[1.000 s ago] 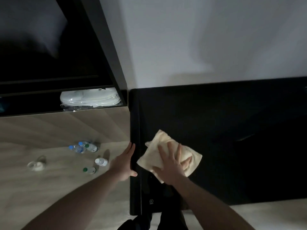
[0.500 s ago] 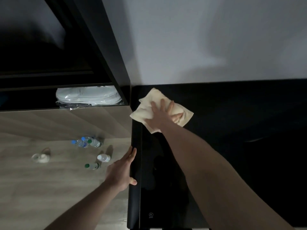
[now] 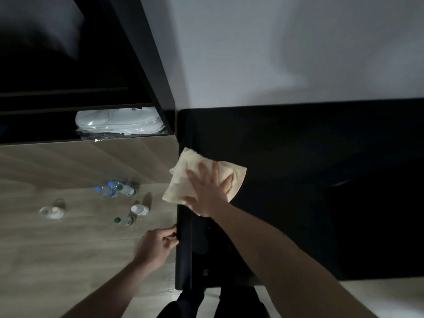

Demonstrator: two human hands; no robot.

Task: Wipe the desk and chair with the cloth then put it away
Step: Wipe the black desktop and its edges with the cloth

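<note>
Near the left edge of the glossy black desk top (image 3: 286, 157), the right hand (image 3: 206, 191) pressed a crumpled cream cloth (image 3: 183, 180) flat, fingers spread, one corner overhanging the edge. The left hand (image 3: 156, 244) curled its fingers against the desk's side. Small plastic bottles (image 3: 117, 189) lay on the wooden floor (image 3: 46, 260) left. A leftward stroke could probably drag the cloth off.

Glossy black desk (image 3: 286, 138), soft cloth (image 3: 183, 180)

Right hand (image 3: 206, 193) flat, fingers spread; left hand (image 3: 158, 245) curled, both forearms extended.
</note>
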